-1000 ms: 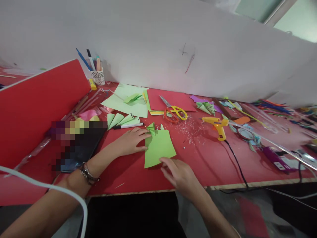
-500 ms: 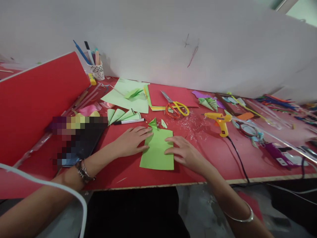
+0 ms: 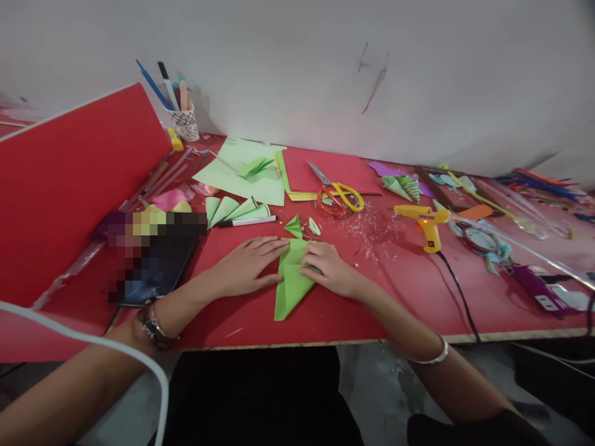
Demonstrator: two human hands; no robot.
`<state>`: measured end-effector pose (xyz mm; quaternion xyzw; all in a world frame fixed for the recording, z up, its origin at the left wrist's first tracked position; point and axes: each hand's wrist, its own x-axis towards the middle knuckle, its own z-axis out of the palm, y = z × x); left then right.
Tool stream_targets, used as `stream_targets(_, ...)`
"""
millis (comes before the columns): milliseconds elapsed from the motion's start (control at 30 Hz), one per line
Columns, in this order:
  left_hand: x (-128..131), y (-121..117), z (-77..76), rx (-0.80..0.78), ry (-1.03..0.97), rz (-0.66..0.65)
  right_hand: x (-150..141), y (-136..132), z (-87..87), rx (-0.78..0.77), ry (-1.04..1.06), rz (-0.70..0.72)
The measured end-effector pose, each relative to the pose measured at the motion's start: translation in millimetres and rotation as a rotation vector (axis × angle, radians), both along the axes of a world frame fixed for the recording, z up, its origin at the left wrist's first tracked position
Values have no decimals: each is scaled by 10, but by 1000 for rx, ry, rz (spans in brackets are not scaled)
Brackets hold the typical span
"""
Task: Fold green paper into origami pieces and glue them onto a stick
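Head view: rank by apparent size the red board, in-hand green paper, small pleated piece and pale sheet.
1. Red board
2. Pale sheet
3. In-hand green paper, partly covered
4. Small pleated piece

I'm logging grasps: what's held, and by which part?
The folded green paper sheet: right hand holding its right side, left hand resting on its left edge.

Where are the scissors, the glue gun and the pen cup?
Scissors (image 3: 326, 180): head view, on the blades near the pivot.
Glue gun (image 3: 426, 217): head view, on its yellow body.
Pen cup (image 3: 185, 125): head view, on its patterned side.
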<state>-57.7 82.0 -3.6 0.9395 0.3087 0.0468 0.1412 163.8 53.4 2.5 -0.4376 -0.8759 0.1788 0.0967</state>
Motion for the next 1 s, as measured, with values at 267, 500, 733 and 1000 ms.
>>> stream_targets(267, 65, -68, -31, 0, 1, 87, -59, 121, -79, 78, 30, 2)
stream_targets(500, 64, -76, -64, 20, 1, 69, -67, 142, -114, 92, 73, -11)
stream_targets(733, 70, -90, -69, 26, 6, 68, -85, 133, -164, 126, 107, -65)
stream_targets(1000, 57, -152, -42, 46, 48, 69, -90, 155, -213, 155, 163, -72)
